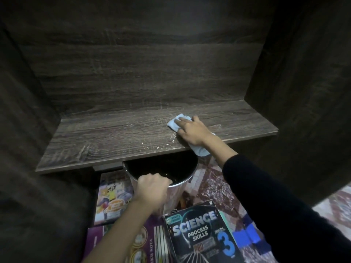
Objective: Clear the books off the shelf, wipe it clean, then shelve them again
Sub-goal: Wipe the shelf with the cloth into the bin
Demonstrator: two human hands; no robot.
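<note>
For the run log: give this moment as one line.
stage: wiping | right hand: presses cloth on shelf | left hand: grips bin below shelf edge | books: on floor

1 head-worn camera looks forward and down, close over the shelf.

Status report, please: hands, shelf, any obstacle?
Right hand flat on cloth, on shelf. Left hand grips bin rim. Books on floor. Crumbs at shelf front.

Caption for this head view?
Right hand presses a blue cloth on the shelf; left hand grips a metal bin.
</note>
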